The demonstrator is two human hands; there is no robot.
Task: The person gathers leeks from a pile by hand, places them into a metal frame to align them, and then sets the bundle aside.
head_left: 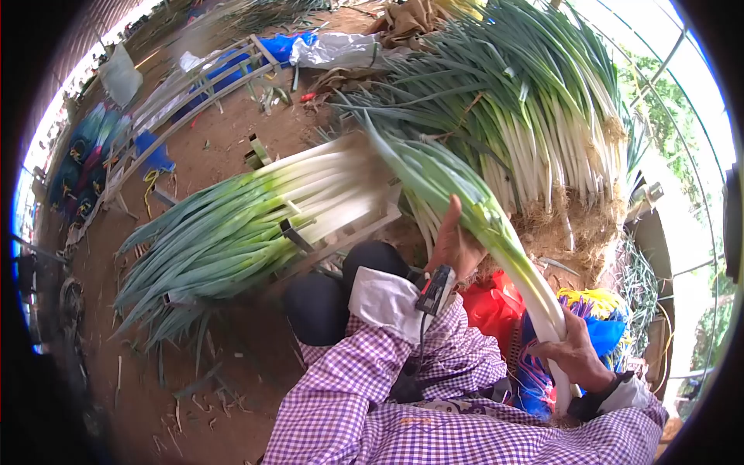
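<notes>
A long leek (515, 252) slants across my front, its green leaves up and to the left, its white stalk down toward my lap. My right hand (577, 353) is closed around the white stalk near the root end. Beside the leek's green part, my left hand (457, 246) is open, one finger stretched upward; some of its fingers are hidden behind the leaves. To the left, a row of trimmed-looking leeks (256, 209) lies on a low wooden rack (349, 239), white ends toward me. Blur covers part of those white ends.
A big heap of leeks with hairy roots (535, 132) rises at the upper right. Red plastic (492, 306) and bundled colourful ties (601, 318) lie by my right arm. A slatted frame (225, 81) stands on the dirt floor (209, 143), with leaf scraps scattered about.
</notes>
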